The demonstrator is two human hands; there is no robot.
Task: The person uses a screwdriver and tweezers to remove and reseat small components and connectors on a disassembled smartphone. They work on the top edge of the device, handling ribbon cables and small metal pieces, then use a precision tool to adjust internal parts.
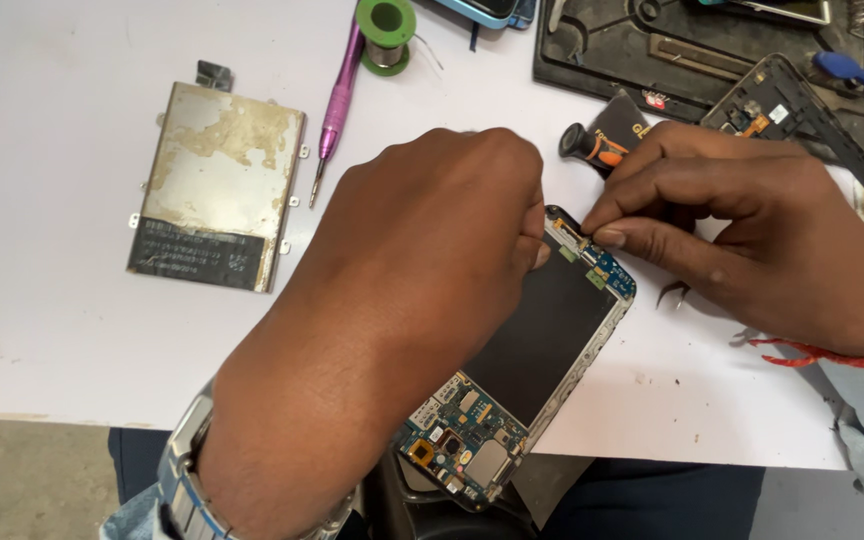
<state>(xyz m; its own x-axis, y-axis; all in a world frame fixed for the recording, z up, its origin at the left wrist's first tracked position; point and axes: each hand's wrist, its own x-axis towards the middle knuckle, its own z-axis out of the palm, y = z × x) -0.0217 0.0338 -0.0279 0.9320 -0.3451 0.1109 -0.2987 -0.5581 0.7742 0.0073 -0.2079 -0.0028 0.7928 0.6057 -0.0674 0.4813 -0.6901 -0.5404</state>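
An opened phone lies tilted on the white table, its circuit boards bared at both ends and a dark panel in the middle. My left hand covers the phone's left side, fingers curled against its far end. My right hand grips a screwdriver with a black and orange handle and pinches at the connector on the phone's far corner. The tool's tip is hidden by my fingers.
A stained metal plate lies at the left. A purple screwdriver and a green solder spool sit behind it. A black work mat with a phone frame is at the far right. The table's front edge runs near me.
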